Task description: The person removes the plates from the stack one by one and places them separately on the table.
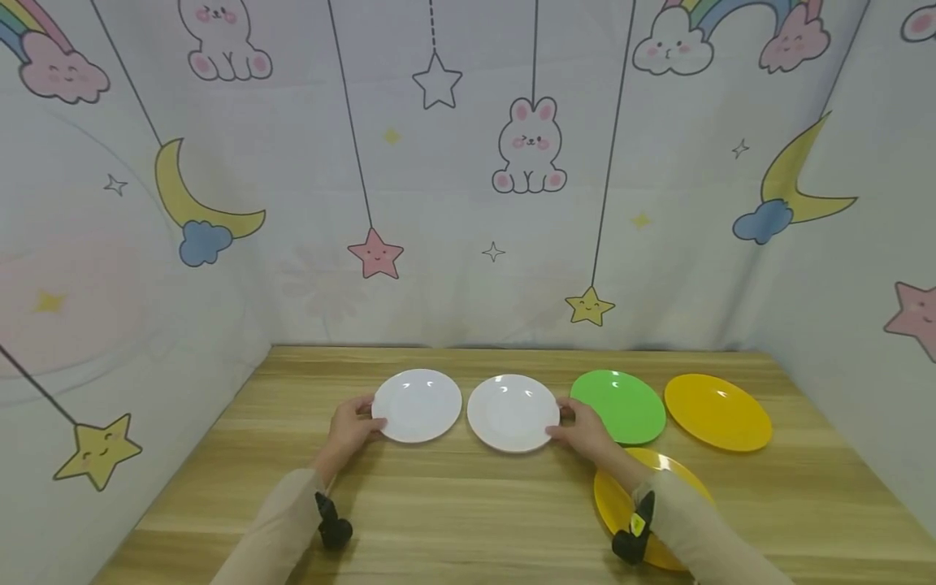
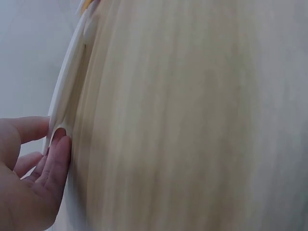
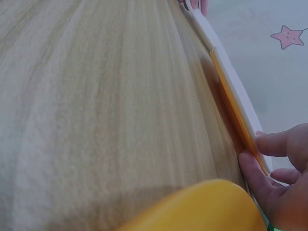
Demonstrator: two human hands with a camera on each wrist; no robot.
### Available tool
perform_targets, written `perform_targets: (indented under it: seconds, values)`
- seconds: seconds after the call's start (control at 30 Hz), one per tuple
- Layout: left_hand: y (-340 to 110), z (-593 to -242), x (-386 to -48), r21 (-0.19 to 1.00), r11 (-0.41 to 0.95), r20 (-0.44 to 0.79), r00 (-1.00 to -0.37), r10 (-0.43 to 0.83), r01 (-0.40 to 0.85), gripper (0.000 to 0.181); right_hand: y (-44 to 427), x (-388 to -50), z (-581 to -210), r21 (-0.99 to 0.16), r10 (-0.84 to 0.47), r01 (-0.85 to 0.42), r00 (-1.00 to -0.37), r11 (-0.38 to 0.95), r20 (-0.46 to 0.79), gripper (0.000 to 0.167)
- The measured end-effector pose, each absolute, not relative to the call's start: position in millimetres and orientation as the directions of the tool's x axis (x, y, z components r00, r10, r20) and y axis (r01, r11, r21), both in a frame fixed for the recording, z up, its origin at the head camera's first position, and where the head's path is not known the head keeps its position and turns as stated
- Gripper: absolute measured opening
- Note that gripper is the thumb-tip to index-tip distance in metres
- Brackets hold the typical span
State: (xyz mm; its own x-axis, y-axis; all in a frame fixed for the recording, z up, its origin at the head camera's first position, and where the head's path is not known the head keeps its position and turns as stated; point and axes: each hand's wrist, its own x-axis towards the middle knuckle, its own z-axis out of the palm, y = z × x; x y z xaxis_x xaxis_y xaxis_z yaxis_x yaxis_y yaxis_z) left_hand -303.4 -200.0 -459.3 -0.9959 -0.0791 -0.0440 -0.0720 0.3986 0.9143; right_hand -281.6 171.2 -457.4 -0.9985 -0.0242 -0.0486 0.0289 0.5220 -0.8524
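Two white plates lie side by side in the middle of the head view. My left hand (image 1: 349, 426) pinches the left rim of the left white plate (image 1: 417, 405), thumb above and fingers below in the left wrist view. The right rim of the other white plate (image 1: 513, 413) is pinched by my right hand (image 1: 582, 428). Directly beneath that plate, the right wrist view shows a yellow-orange layer (image 3: 234, 108), perhaps another plate; the head view hides it. Beside the right hand lies a green plate (image 1: 620, 408), partly covered by the fingers.
A yellow plate (image 1: 718, 412) lies at the far right of the wooden table (image 1: 468, 520). Another yellow plate (image 1: 617, 497) is under the right forearm, partly covered by the sleeve. Patterned cloth walls (image 1: 453, 195) enclose the table's back and sides.
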Motion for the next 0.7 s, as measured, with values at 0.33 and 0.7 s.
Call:
perform_targets:
  seconds: [0.33,0.7]
  values:
    - [-205.7,-458.0,-301.2,0.875,0.479,-0.044,-0.996,-0.078,-0.077,0.051,170.3,-281.3,-457.6,-0.863,-0.013,0.046,-0.998,0.504,-0.061,0.053]
    - [-212.1,-443.2,-297.3,0.791,0.584,-0.054,-0.972,-0.229,-0.181,0.065,169.9,-280.1,-455.2,-0.861,-0.009,0.055,-0.998,0.506,-0.069,0.052]
